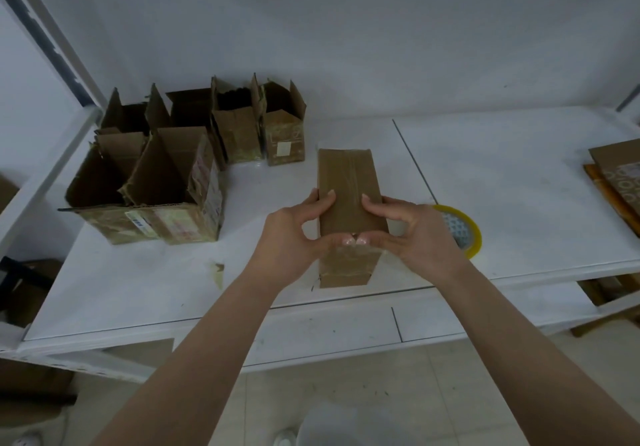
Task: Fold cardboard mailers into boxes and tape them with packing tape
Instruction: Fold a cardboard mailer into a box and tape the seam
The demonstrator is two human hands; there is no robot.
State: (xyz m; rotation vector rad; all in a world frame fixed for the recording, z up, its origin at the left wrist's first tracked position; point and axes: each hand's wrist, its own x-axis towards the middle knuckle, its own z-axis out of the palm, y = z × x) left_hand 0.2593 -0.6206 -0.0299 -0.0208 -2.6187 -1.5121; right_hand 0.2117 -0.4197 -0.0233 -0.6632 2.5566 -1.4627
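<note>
Your left hand (294,229) and right hand (414,229) grip the closed cardboard box (349,199) standing on the white table (519,186) — fingers curled over its taped top, thumbs meeting on the near face. The tape roll (462,229) lies just beside your right hand — open boxes (156,182) stand left.

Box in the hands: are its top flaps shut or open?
Shut. The box shows a flat top with a tape strip along its seam; the left hand and right hand grip its sides.
</note>
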